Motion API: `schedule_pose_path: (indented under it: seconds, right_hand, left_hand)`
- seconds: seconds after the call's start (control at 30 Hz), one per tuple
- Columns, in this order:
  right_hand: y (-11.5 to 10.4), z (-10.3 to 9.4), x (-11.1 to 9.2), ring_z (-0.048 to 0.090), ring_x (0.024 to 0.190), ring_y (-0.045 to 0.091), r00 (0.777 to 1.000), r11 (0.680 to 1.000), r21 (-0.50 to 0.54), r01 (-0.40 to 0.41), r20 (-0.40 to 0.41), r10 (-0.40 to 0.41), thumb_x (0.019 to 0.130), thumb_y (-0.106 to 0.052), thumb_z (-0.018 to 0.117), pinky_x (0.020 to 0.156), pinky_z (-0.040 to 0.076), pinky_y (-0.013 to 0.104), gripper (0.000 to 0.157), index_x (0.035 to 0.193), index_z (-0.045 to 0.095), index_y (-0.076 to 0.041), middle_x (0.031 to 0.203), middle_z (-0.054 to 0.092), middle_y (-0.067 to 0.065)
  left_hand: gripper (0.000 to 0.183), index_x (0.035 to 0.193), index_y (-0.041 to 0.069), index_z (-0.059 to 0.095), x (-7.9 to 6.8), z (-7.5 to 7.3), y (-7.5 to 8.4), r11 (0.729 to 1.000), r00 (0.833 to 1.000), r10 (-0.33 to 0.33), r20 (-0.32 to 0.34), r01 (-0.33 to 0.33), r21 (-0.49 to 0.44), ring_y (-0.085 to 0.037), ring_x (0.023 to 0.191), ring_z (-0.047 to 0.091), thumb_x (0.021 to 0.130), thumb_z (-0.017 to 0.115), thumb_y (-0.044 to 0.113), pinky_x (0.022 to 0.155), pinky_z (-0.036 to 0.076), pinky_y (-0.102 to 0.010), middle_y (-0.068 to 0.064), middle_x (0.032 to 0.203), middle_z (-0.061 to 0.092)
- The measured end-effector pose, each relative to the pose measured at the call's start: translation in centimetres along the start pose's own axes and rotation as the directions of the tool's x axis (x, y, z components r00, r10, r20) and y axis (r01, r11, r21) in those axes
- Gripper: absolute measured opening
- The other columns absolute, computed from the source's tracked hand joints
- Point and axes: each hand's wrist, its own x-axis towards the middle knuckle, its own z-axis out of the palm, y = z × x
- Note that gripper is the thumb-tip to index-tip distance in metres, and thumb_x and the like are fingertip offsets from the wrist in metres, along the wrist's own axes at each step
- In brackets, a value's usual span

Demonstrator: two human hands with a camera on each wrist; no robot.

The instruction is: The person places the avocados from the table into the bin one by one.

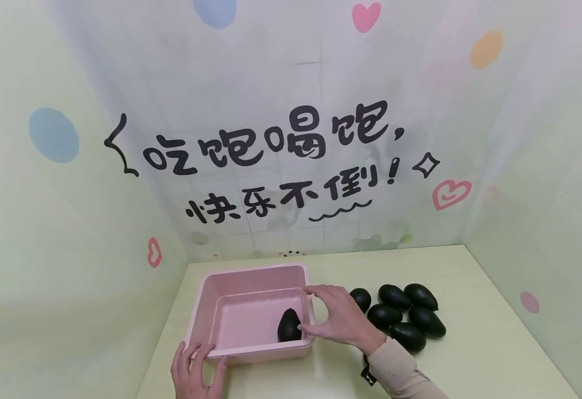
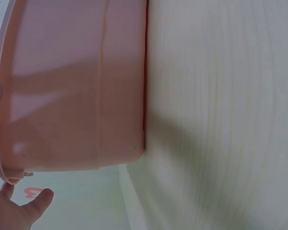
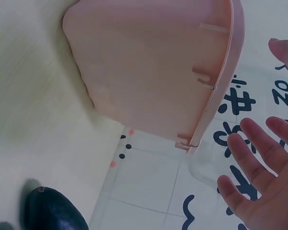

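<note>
A pink plastic bin (image 1: 258,350) stands on the table. My left hand (image 1: 198,377) holds its front left corner, the fingers over the rim and the thumb at the front; in the left wrist view, the outer fingers (image 2: 36,206) stick out past the corner. One dark avocado (image 1: 288,326) lies inside, near the right wall. My right hand (image 1: 343,318) is over the bin's right rim, its fingers and thumb spread apart. Seen from the right wrist, that hand (image 3: 273,191) is empty. In the head view its thumb tip overlaps the avocado's edge.
Several more dark avocados (image 1: 393,297) are grouped on the table (image 1: 490,332) to the right of my right hand. Behind the bin rises a printed back wall (image 1: 271,72) with dark lettering, and pale side walls enclose the table.
</note>
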Motion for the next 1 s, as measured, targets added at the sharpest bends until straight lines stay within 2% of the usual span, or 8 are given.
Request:
schedule_pose_path:
  seconds: [0.2, 0.37, 0.53, 0.63, 0.7, 0.8, 0.87, 1.0]
  right_hand:
    - [0.1, -0.7, -0.4, 0.072, 0.118, 0.022, 0.997, 0.996, 0.023, -0.081, 0.009, 0.081, 0.082, -0.052, 0.089, 0.101, 0.059, 0.051, 0.075, 0.141, 0.067, -0.011, 0.134, 0.075, 0.003]
    - [0.6, -0.7, -0.6, 0.073, 0.109, 0.019, 0.997, 0.998, 0.018, -0.066, -0.031, 0.067, 0.081, -0.048, 0.091, 0.094, 0.061, 0.046, 0.074, 0.138, 0.069, -0.008, 0.131, 0.075, 0.004]
    - [0.9, -0.9, -1.0, 0.072, 0.107, 0.02, 0.996, 0.997, 0.009, -0.081, -0.047, 0.082, 0.078, -0.046, 0.093, 0.092, 0.061, 0.045, 0.074, 0.139, 0.068, -0.012, 0.128, 0.076, 0.002]
    - [1.0, -1.1, -1.1, 0.071, 0.107, 0.019, 0.995, 0.996, 0.004, -0.088, -0.055, 0.088, 0.078, -0.047, 0.094, 0.092, 0.06, 0.045, 0.074, 0.139, 0.068, -0.014, 0.126, 0.076, 0.001]
    - [1.1, -1.1, -1.2, 0.071, 0.107, 0.018, 0.995, 0.996, 0.002, -0.086, -0.058, 0.086, 0.078, -0.048, 0.093, 0.092, 0.06, 0.044, 0.074, 0.139, 0.068, -0.014, 0.125, 0.076, 0.0]
    - [1.3, -1.1, -1.3, 0.071, 0.107, 0.016, 0.994, 0.995, 0.0, -0.097, -0.056, 0.096, 0.079, -0.048, 0.093, 0.092, 0.06, 0.043, 0.074, 0.14, 0.068, -0.014, 0.125, 0.076, 0.0]
    - [1.4, -1.1, -1.4, 0.071, 0.108, 0.017, 0.993, 0.994, 0.001, -0.112, -0.049, 0.112, 0.079, -0.048, 0.093, 0.093, 0.06, 0.043, 0.074, 0.141, 0.068, -0.014, 0.126, 0.076, 0.0]
    - [1.7, -1.1, -1.7, 0.071, 0.109, 0.018, 0.989, 0.99, -0.001, -0.142, -0.041, 0.142, 0.079, -0.047, 0.093, 0.094, 0.06, 0.045, 0.075, 0.142, 0.067, -0.014, 0.127, 0.076, 0.0]
  left_hand:
    - [0.07, 0.103, 0.006, 0.076, -0.2, 0.3, -0.5, 1.0, 0.999, 0.027, -0.03, -0.027, 0.001, -0.036, 0.142, 0.043, 0.097, 0.059, 0.074, 0.127, 0.017, -0.025, -0.025, 0.114, 0.065]
    - [0.07, 0.102, 0.007, 0.076, -0.2, 0.4, -0.5, 1.0, 0.999, 0.018, -0.029, -0.018, 0.0, -0.043, 0.139, 0.044, 0.096, 0.059, 0.075, 0.127, 0.018, -0.025, -0.026, 0.114, 0.065]
    - [0.067, 0.106, 0.007, 0.075, 0.0, 0.1, 0.0, 1.0, 1.0, -0.001, -0.002, 0.001, -0.001, -0.047, 0.139, 0.043, 0.097, 0.06, 0.072, 0.127, 0.017, -0.026, -0.026, 0.118, 0.064]
    - [0.051, 0.108, 0.007, 0.074, 0.1, -0.3, 0.3, 1.0, 0.999, -0.03, 0.033, 0.029, 0.004, -0.04, 0.145, 0.041, 0.096, 0.071, 0.057, 0.127, 0.017, -0.027, -0.025, 0.121, 0.063]
    - [0.04, 0.109, 0.008, 0.074, 0.1, -0.4, 0.5, 0.998, 0.997, -0.055, 0.053, 0.054, 0.008, -0.033, 0.15, 0.038, 0.09, 0.079, 0.043, 0.127, 0.017, -0.028, -0.025, 0.122, 0.062]
    - [0.036, 0.11, 0.008, 0.073, 0.0, -0.6, 0.6, 0.996, 0.993, -0.086, 0.08, 0.084, 0.017, -0.028, 0.153, 0.034, 0.082, 0.083, 0.029, 0.127, 0.017, -0.029, -0.024, 0.124, 0.061]
    - [0.036, 0.11, 0.008, 0.073, 0.0, -0.6, 0.6, 0.996, 0.993, -0.087, 0.08, 0.086, 0.019, -0.028, 0.153, 0.034, 0.084, 0.082, 0.032, 0.127, 0.017, -0.029, -0.025, 0.124, 0.061]
    - [0.051, 0.108, 0.006, 0.073, 0.0, -0.4, 0.4, 0.998, 0.996, -0.066, 0.06, 0.065, 0.017, -0.028, 0.152, 0.035, 0.097, 0.07, 0.056, 0.127, 0.017, -0.029, -0.026, 0.121, 0.061]
